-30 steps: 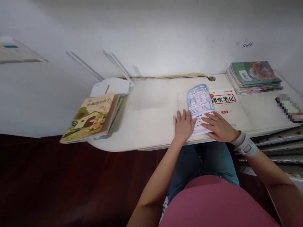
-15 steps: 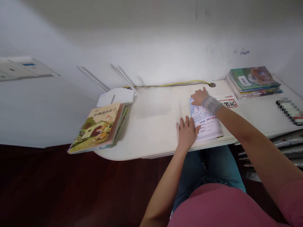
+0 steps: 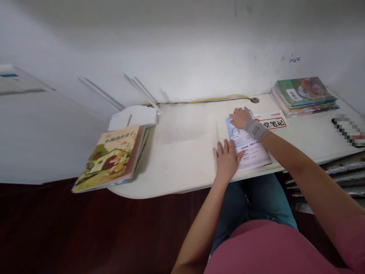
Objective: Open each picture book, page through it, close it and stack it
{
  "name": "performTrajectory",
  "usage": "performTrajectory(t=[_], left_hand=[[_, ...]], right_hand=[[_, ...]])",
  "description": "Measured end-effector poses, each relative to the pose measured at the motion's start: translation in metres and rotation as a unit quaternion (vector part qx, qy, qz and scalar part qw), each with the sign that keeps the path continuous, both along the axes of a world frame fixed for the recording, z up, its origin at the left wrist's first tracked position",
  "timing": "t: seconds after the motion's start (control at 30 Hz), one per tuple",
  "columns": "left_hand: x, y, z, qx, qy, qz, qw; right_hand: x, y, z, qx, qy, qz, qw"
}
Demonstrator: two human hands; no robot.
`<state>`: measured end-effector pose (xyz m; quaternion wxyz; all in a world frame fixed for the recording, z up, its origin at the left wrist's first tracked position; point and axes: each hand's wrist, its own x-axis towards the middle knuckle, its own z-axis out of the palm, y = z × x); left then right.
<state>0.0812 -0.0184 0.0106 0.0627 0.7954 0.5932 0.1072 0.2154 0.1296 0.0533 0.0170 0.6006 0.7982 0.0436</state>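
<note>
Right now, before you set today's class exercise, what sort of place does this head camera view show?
Probably a home study corner: a white desk holds a stack of schoolbooks, a picture book and a classroom-notes workbook.

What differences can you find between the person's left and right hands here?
The right hand wears a grey wrist brace; the left hand is bare at the wrist. The right hand lies at the top edge of the blue-and-white leaflet, the left hand at its lower side, nearer the front of the desk. Both lie palm-down on it.
</note>
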Motion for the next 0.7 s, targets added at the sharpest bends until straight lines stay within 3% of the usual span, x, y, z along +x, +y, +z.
performTrajectory(t=[0.2,0.33,0.53,0.7], left_hand=[[-0.001,0.0,0.003,-0.005,0.007,-0.004,1.0],[-0.004,0.0,0.002,-0.003,0.0,-0.003,1.0],[-0.004,0.003,-0.002,0.031,-0.033,-0.009,0.999],[0.002,0.001,0.002,0.083,-0.048,-0.063,0.993]], right_hand=[[0.005,0.003,0.007,0.006,0.086,-0.014,0.996],[0.039,-0.025,0.012,0.039,0.174,0.028,0.984],[0.088,-0.112,-0.026,0.024,0.31,0.111,0.944],[0.086,-0.128,-0.05,0.051,0.378,0.139,0.914]])
